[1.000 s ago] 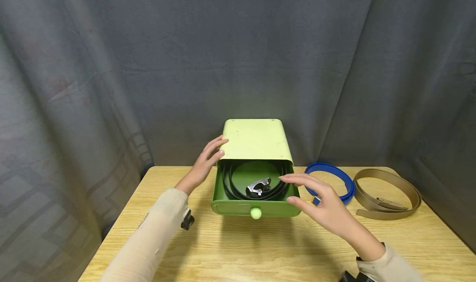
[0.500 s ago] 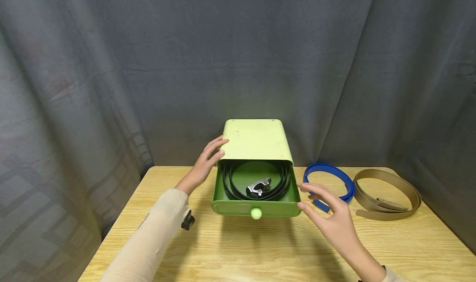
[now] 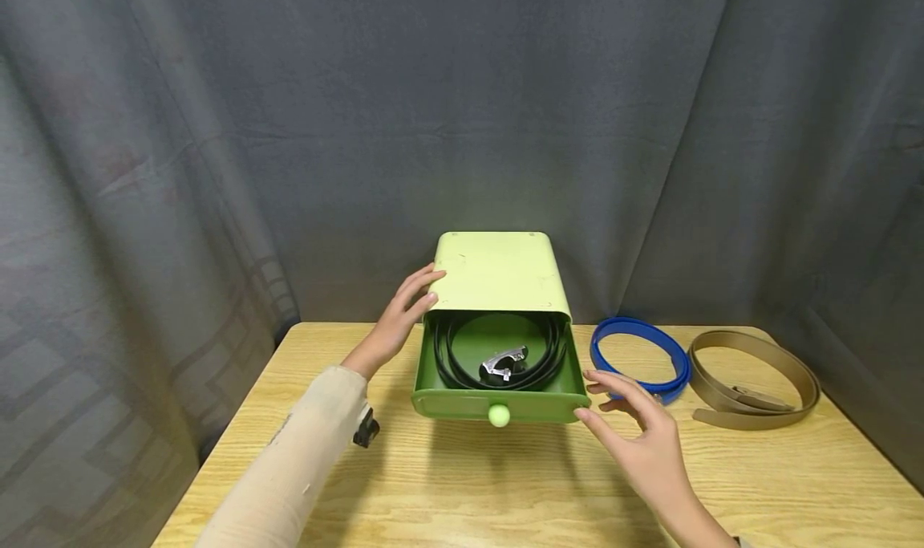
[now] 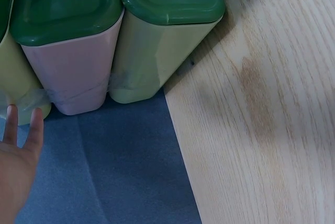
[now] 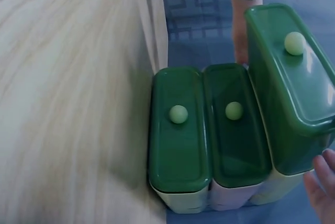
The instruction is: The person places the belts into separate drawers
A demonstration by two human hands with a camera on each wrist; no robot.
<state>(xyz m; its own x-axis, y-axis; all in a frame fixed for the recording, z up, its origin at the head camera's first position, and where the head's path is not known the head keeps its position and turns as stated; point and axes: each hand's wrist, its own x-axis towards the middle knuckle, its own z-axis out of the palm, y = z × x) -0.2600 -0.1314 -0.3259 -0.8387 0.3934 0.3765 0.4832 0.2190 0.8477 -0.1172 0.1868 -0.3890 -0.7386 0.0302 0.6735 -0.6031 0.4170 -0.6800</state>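
Observation:
My left hand rests its extended fingers against the left side of the pale green top drawer box. Its green drawer is pulled out. Inside lies a coiled black belt with a silver buckle. At the drawer's front right corner is my right hand, thumb and fingers spread loosely; whether they touch the corner I cannot tell. In the right wrist view that hand shows only partly beside the pulled-out drawer. The left wrist view shows two fingers of the left hand touching the box.
Below the top box, the right wrist view shows two pushed-in drawers with round knobs. A coiled blue belt and a coiled tan belt lie right on the wooden table. A grey curtain hangs behind.
My right hand has moved from above the drawer's right side out to the right and down to its front corner. The left hand, drawer and black belt look unchanged.

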